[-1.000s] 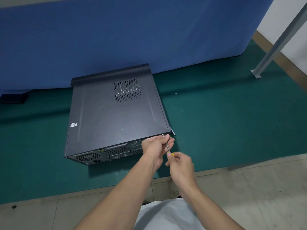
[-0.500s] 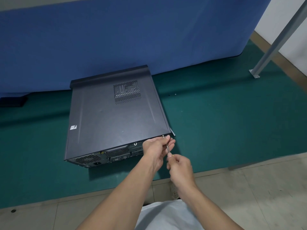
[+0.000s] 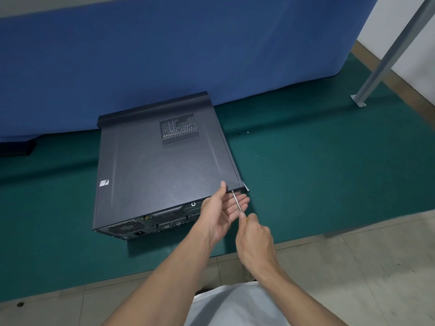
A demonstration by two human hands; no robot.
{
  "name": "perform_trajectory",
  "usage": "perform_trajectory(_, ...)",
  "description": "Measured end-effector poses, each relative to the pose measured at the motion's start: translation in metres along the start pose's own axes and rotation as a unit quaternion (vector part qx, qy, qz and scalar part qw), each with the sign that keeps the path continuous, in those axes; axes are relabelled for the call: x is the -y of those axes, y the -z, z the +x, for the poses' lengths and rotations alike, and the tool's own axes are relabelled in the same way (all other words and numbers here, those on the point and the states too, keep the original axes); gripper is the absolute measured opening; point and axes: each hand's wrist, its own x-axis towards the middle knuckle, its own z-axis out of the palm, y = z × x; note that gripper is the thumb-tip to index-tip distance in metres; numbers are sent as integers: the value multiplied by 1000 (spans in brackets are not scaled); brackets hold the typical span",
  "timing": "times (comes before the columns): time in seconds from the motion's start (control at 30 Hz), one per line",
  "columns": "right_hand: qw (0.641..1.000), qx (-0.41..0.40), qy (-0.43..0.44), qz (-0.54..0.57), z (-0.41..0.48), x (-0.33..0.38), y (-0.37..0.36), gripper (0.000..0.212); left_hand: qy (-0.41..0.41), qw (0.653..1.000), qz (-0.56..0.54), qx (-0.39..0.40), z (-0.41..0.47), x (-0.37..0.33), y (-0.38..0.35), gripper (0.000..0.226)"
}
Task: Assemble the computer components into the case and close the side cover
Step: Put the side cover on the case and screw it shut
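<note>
Holds L hand (image 3: 223,209) slack and spread, palm up, grasping nothing; thumb tip touches near edge of side cover (image 3: 153,170), fingers lie just under screwdriver (image 3: 237,204) shaft. Clenches R hand (image 3: 255,241) round screwdriver handle, w/ a yellow bit of handle peeking out by forefinger. Points shaft up & away, tip on a screw (image 3: 232,191) at top edge of rear panel, near R corner of computer case (image 3: 122,229). Can't tell if screw is fully in.

Shows case lying on its side on green mat (image 3: 329,184), rear panel w/ fan grille, power socket & ports facing the wearer. Shows side cover seated on top, closed, w/ perforated vent (image 3: 179,130) toward far R and small sticker (image 3: 104,183) near L edge. Shows blue backdrop (image 3: 188,55) just behind far end of case; grey metal post (image 3: 388,55) at far R, bolted foot on mat; pale tiled floor (image 3: 364,267) on near side of mat; white shirt (image 3: 235,307) at bottom centre. Leaves two tiny specks on mat beyond case's R side unnamed, too small to ID.
</note>
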Motion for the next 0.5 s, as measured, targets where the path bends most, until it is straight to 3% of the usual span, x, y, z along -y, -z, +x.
perform_trajectory(0.07, 998, 11, -16, 66, 3, 4, -2, 37, 10, 1000, 4, -2, 1, -2, 1, 46)
perform_trajectory(0.13, 971, 56, -88, 215, 4, 7, 0, 40, 13, 1000, 11, -4, 2, -2, 1, 45)
perform_trajectory(0.2, 880, 126, -181, 421, 2, 9, 3, 38, 13, 1000, 13, -2, 0, -2, 2, 42)
perform_trajectory(0.27, 783, 173, -233, 550, 2, 5, 7, 35, 6, 1000, 20, -2, -1, -1, 3, 32)
perform_trajectory(0.33, 738, 202, -242, 596, 1, 3, 10, 35, -12, 999, 35, -9, -2, 0, 3, 16)
perform_trajectory(0.4, 754, 184, -229, 588, 1, 2, 8, 36, -24, 999, 39, -25, -2, 2, 0, 7)
perform_trajectory(0.43, 804, 157, -200, 538, 1, 1, 7, 38, -27, 998, 35, -36, -1, 3, -2, 6)
perform_trajectory(0.5, 948, 73, -81, 300, -4, -3, 6, 38, -34, 998, 15, -48, -1, 6, -7, 7)
